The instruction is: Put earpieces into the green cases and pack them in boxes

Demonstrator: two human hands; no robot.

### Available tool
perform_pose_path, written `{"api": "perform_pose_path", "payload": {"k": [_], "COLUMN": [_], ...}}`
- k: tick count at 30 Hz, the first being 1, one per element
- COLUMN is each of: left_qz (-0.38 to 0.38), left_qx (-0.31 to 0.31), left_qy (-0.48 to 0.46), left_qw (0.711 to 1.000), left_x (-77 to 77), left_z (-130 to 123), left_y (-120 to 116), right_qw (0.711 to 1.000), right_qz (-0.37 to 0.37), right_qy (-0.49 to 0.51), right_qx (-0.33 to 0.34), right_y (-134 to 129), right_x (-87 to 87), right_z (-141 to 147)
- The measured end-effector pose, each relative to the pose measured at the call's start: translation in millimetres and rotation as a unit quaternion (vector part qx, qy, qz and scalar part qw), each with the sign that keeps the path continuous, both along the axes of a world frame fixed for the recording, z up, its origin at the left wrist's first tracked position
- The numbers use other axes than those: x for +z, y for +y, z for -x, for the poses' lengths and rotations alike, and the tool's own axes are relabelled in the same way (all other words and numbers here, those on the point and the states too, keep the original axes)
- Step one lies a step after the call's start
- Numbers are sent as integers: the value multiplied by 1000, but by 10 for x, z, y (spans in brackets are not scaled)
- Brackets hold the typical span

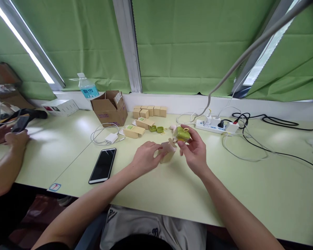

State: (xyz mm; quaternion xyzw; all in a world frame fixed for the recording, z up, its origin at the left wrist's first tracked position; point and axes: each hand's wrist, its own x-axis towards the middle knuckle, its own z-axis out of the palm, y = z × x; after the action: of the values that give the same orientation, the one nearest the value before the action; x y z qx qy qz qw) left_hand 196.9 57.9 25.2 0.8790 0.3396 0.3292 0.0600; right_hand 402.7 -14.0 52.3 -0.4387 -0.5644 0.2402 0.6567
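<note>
My left hand (147, 157) grips a small tan cardboard box (167, 157) by its side, thumb and forefinger closed on it. The box stands on the table with its top flaps raised. Just above and to the right of it, my right hand (197, 152) holds a small glossy green case with a yellow ring (183, 134) between thumb and fingers. A pale pink piece (173, 127) shows beside the case; I cannot make out what it is. Behind the hands lie an open green case (157, 129) and two tan boxes on their sides, the nearer box (134, 131) bearing a green label.
Small tan boxes (150, 111) line the wall near a larger brown carton (109, 109). A phone (102, 166) and a white charger (111, 138) lie left. A power strip (211, 126) with cables is right. At far left, a co-worker's hands hold a phone (21, 124).
</note>
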Motion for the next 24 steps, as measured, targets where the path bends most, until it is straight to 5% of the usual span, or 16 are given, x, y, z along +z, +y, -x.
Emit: {"api": "perform_pose_path", "payload": {"k": [3,9,18,24], "left_qz": [-75,-144,-144,-49], "left_qx": [23,15,-45,-182], "left_qy": [23,66,11,-80], "left_qw": [997,987,989,979], "left_x": [11,-94,-121,-157], "left_z": [-143,-249,-83,-150], "left_y": [-77,-115,-111,44], "right_qw": [990,951,958,953], "right_qz": [-41,-76,-4,-28], "right_qy": [-121,-291,-281,-292], "right_qx": [-58,-74,-61,-74], "right_y": [-128,-128,22,7], "right_x": [11,-144,-235,-212], "right_z": [103,256,93,84]}}
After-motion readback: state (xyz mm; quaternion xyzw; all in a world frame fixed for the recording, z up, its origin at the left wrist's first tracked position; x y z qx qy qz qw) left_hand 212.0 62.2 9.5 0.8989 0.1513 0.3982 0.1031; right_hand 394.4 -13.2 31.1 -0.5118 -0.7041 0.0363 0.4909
